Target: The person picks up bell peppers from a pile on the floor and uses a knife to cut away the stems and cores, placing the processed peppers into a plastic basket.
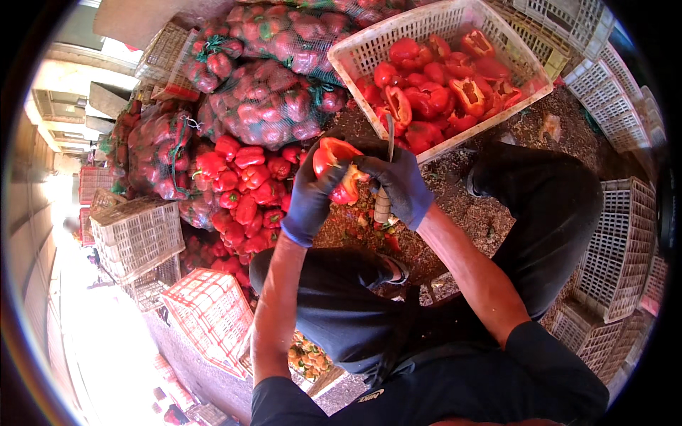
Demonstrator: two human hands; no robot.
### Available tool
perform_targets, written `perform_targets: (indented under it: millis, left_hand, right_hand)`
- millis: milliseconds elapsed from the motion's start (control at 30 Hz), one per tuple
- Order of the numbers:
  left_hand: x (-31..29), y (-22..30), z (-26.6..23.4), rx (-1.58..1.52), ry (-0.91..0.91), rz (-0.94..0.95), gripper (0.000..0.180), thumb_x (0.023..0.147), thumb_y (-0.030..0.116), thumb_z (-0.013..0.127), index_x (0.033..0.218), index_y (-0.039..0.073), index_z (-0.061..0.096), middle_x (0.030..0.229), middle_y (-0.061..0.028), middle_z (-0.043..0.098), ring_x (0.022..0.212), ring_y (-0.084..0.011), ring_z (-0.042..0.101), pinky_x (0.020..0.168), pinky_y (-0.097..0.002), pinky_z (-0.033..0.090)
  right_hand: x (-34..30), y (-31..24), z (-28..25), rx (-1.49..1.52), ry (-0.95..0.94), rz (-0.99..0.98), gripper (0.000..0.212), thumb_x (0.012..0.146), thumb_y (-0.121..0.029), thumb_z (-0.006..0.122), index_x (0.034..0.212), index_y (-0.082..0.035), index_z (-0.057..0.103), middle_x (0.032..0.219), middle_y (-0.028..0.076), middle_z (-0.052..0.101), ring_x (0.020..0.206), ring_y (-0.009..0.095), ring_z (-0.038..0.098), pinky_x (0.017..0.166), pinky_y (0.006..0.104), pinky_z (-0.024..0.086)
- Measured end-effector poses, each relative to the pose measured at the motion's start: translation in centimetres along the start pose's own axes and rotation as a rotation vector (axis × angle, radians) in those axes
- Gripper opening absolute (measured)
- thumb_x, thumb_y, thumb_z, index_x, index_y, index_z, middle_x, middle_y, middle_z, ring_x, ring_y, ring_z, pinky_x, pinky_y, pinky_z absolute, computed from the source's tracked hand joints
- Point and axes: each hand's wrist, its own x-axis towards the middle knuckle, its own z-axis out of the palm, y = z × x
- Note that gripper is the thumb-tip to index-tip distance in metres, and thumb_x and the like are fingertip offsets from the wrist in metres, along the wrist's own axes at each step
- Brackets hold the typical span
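At nine o'clock stands a pale plastic crate (138,241). Between nine and ten o'clock lies a heap of loose red peppers (245,209), and toward eleven o'clock there are full mesh bags (259,106). Near the middle, the left hand (312,192), in a dark glove, has its fingers curled around an opened pepper (341,149). Beside it, the right hand (403,183), also gloved, is closed on the handle of a knife (391,138), whose blade points to twelve o'clock. At one o'clock, a white crate (376,50) contains cut peppers (430,96). Other crates (616,248) stand at three o'clock.
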Motion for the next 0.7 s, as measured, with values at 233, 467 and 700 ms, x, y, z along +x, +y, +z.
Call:
perform_targets:
  millis: [233,467,700]
  left_hand:
    - [-0.1,-1.3,0.0,-0.259,0.087,-0.106,0.042,0.100,0.012,0.069,0.138,0.001,0.055,0.129,-0.0100,0.067,0.118,-0.0202,0.066,0.098,-0.0362,0.057]
    - [-0.7,-0.6,0.2,-0.475,0.110,-0.147,0.051,0.098,0.011,0.071,0.143,0.003,0.050,0.134,-0.0090,0.065,0.120,-0.0213,0.065,0.100,-0.0378,0.057]
    - [-1.6,0.1,0.2,-0.349,-0.147,-0.249,0.066,0.090,0.006,0.078,0.148,0.003,0.046,0.137,-0.0092,0.063,0.122,-0.0213,0.064,0.098,-0.0381,0.058]
  right_hand:
    - [0.5,-0.9,-0.2,-0.405,0.034,-0.470,0.048,0.089,-0.014,0.081,0.133,-0.001,0.067,0.125,0.009,0.071,0.103,0.012,0.065,0.089,0.0293,0.055]
    - [0.1,-3.5,-0.6,-0.513,-0.222,-0.305,0.063,0.081,-0.020,0.089,0.137,-0.005,0.065,0.124,0.013,0.070,0.108,0.016,0.068,0.094,0.0327,0.056]
    - [0.9,0.4,-2.0,-0.135,-0.287,-0.240,0.055,0.085,-0.018,0.086,0.133,0.000,0.066,0.123,0.011,0.069,0.112,0.016,0.065,0.096,0.0329,0.055]
